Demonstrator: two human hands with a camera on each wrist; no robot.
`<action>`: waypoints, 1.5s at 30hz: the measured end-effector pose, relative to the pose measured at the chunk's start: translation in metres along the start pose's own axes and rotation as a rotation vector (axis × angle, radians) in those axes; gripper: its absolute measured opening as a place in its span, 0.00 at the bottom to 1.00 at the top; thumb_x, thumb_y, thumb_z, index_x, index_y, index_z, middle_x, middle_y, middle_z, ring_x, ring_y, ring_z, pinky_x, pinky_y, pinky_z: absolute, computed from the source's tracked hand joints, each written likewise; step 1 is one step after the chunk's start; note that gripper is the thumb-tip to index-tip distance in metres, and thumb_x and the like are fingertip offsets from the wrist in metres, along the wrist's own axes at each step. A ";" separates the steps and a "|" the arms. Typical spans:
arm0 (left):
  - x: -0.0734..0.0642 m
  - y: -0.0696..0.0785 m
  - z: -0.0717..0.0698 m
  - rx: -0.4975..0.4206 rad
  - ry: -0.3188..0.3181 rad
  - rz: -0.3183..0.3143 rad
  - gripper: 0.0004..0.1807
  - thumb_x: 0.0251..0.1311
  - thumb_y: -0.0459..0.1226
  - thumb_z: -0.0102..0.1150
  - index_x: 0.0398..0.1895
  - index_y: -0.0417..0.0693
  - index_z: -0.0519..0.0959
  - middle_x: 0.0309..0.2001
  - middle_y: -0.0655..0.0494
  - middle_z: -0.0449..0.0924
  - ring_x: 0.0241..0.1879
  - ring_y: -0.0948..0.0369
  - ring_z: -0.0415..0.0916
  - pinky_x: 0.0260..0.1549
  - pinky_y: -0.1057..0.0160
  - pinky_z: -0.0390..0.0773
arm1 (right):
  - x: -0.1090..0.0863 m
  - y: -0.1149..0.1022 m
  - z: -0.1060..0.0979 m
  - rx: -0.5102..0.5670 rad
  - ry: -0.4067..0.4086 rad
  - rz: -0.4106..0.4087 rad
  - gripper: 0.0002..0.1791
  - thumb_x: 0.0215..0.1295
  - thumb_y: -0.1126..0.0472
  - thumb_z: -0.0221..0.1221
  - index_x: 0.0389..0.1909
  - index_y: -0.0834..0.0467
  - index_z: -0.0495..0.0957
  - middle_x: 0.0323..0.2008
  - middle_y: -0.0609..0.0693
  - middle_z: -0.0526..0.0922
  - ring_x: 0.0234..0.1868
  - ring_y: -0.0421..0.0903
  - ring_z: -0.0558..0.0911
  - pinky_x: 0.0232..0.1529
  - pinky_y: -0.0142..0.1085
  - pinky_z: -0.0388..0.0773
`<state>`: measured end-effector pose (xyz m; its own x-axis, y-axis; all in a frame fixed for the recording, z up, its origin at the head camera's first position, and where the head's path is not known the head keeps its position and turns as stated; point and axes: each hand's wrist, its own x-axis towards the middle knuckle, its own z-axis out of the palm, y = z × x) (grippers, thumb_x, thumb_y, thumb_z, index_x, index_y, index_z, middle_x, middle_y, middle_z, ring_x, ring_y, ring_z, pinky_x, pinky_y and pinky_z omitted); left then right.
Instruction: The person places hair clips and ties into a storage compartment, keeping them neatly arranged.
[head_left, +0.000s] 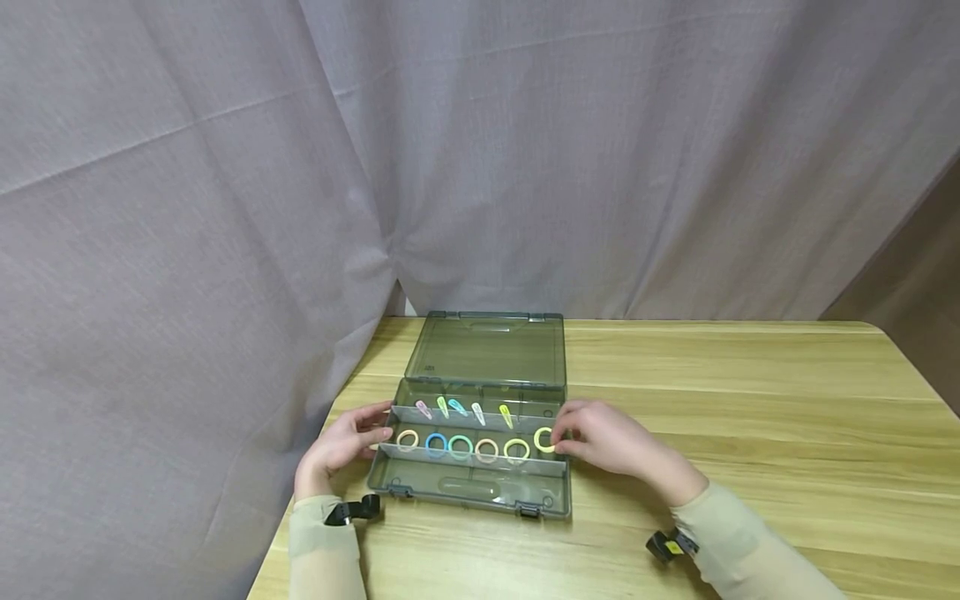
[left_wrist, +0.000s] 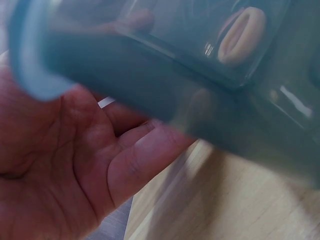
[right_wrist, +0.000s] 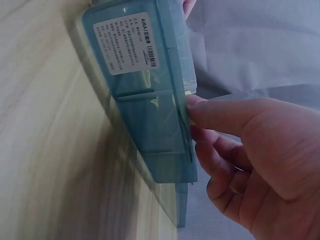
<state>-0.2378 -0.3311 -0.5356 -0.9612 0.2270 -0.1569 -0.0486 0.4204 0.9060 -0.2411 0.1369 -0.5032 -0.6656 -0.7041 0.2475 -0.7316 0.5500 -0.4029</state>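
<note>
An opened dark translucent storage box lies on the table in the head view, divided into long rows. Its middle row holds several hair ties, among them a blue hair tie and a green hair tie. Between thumb and fingertips, my right hand pinches a yellow hair tie at the right end of that row. My left hand touches the box's left side, fingers loosely bent; in the left wrist view its thumb extends against the wall. Snap hair clips, including a yellow clip, line the row behind.
The box's lid lies folded back behind it. Wooden tabletop stretches to the right. A grey curtain hangs behind and along the left. A white printed label is on the box's outside.
</note>
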 end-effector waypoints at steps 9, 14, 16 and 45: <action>0.002 0.000 0.000 -0.009 -0.006 -0.002 0.35 0.75 0.37 0.65 0.80 0.35 0.66 0.71 0.32 0.73 0.65 0.44 0.75 0.46 0.52 0.86 | 0.002 -0.002 -0.002 -0.028 -0.020 -0.005 0.04 0.64 0.62 0.75 0.37 0.50 0.91 0.43 0.40 0.87 0.44 0.41 0.86 0.50 0.43 0.85; 0.002 0.000 0.000 -0.014 -0.008 0.001 0.35 0.74 0.36 0.65 0.80 0.35 0.66 0.71 0.32 0.73 0.65 0.44 0.75 0.46 0.52 0.86 | 0.002 -0.003 -0.003 -0.033 -0.024 -0.004 0.05 0.64 0.64 0.75 0.39 0.52 0.91 0.43 0.41 0.87 0.44 0.42 0.86 0.50 0.44 0.85; 0.002 0.000 0.001 -0.015 -0.008 0.000 0.35 0.74 0.36 0.65 0.80 0.35 0.66 0.71 0.32 0.73 0.65 0.44 0.75 0.46 0.52 0.87 | 0.002 -0.003 -0.003 -0.034 -0.027 -0.001 0.05 0.64 0.64 0.75 0.39 0.52 0.91 0.43 0.41 0.87 0.44 0.43 0.86 0.50 0.44 0.85; 0.002 -0.003 -0.003 -0.001 -0.037 0.016 0.36 0.77 0.38 0.63 0.81 0.36 0.64 0.73 0.32 0.70 0.67 0.41 0.74 0.49 0.52 0.86 | -0.017 0.006 0.000 -0.006 0.093 0.055 0.12 0.71 0.55 0.71 0.53 0.52 0.89 0.53 0.47 0.88 0.52 0.48 0.87 0.55 0.50 0.85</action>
<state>-0.2400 -0.3348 -0.5372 -0.9511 0.2661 -0.1570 -0.0337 0.4156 0.9089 -0.2344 0.1520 -0.5093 -0.7156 -0.6281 0.3056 -0.6940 0.5898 -0.4130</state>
